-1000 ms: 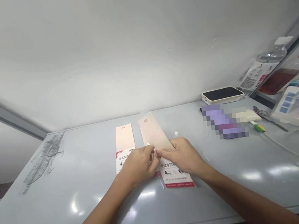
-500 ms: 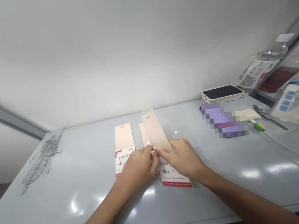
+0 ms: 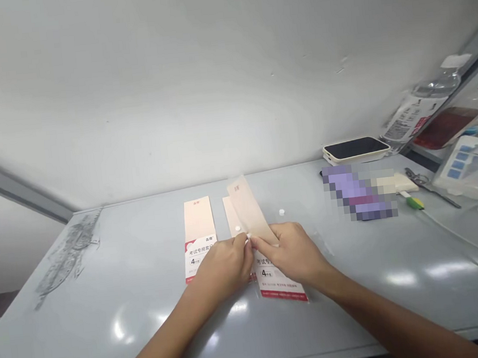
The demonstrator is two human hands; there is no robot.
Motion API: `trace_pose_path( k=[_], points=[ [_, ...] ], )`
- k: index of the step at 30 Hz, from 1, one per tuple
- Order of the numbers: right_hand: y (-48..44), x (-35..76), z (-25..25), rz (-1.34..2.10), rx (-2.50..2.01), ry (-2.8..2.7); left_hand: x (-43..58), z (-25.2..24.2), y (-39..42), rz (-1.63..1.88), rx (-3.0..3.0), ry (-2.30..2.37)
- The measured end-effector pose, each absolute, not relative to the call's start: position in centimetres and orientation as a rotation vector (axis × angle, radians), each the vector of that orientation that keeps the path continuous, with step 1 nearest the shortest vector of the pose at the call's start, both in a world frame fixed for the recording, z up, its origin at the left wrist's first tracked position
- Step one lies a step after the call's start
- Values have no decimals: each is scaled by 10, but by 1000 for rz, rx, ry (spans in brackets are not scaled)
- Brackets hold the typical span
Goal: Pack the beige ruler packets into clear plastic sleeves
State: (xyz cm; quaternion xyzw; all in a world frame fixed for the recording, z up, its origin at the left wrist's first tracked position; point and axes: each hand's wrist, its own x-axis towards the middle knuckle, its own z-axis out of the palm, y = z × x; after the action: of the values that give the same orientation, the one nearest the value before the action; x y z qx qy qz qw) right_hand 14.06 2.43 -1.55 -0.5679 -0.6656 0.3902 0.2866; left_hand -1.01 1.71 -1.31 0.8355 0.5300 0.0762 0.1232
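Observation:
My left hand (image 3: pixel 225 266) and my right hand (image 3: pixel 291 251) meet at the middle of the grey table (image 3: pixel 107 307), fingertips pinched together on a long pink card in a clear sleeve (image 3: pixel 249 212). Its far end tilts up off the table. Its red and white printed end (image 3: pixel 281 285) shows below my right hand. A second pink card (image 3: pixel 199 228) lies flat to the left of my left hand. A third card (image 3: pixel 231 217) lies partly hidden beneath the held one, with a small white dot on it.
A small white cap (image 3: pixel 282 212) lies just beyond my right hand. At the back right are a phone (image 3: pixel 354 148), a blurred purple item (image 3: pixel 358 192), a plastic bottle (image 3: pixel 419 104), scissors (image 3: pixel 430 187), a white cable (image 3: pixel 462 235) and a clutter of boxes (image 3: pixel 468 160). A white wall rises behind.
The held card has shifted slightly up and away, and both hands moved a little with it. Nothing else has moved.

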Motion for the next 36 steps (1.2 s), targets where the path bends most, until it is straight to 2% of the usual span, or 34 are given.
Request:
trace_pose_path(
  k=[17,27,36],
  points=[
    [23,141,-15,1033,-1529,-1791,-9,-14,15,185,2508,1528],
    [19,138,-13,1046,-1509,-1805,-3,-29,11,230,2578,1699],
    [18,135,-24,1200,-1501,-1672,-3,-28,14,224,2433,1828]
  ],
)
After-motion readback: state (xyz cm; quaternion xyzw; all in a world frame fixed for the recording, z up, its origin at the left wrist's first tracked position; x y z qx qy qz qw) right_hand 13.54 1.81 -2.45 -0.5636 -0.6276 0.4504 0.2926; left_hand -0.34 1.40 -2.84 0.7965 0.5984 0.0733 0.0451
